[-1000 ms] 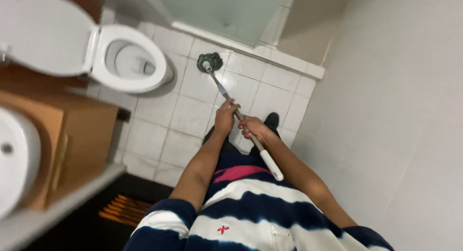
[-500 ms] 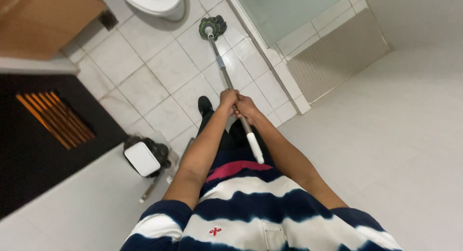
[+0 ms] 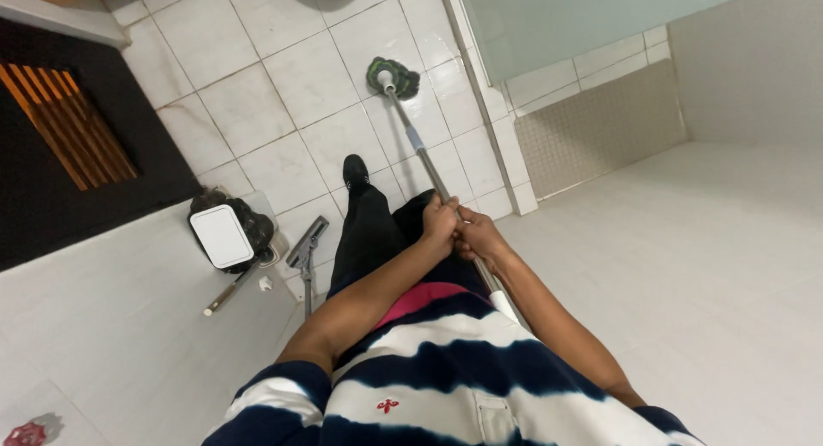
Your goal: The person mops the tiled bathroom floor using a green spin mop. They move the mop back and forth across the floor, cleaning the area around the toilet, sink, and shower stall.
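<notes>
I hold a long-handled scrub brush with both hands. Its metal pole (image 3: 422, 154) runs from my hands down to a round green brush head (image 3: 393, 77) pressed on the white tiled floor (image 3: 283, 77). My left hand (image 3: 441, 223) grips the pole higher toward the head, and my right hand (image 3: 480, 238) grips just behind it, the two touching. The white grip end of the pole (image 3: 506, 304) sticks out past my right forearm. My black shoe (image 3: 356, 171) stands on the tiles behind the brush head.
A small bin with a white lid and black liner (image 3: 225, 234) stands at the left wall. A squeegee (image 3: 306, 249) and a wooden-handled tool (image 3: 231, 290) lean near it. A glass shower screen (image 3: 557, 21) and a raised curb (image 3: 506, 146) lie on the right.
The view has swung away from the toilet and cabinet toward the bin and wall. Both hands stay on the pole, and the brush head stays on the tiles near the shower curb.
</notes>
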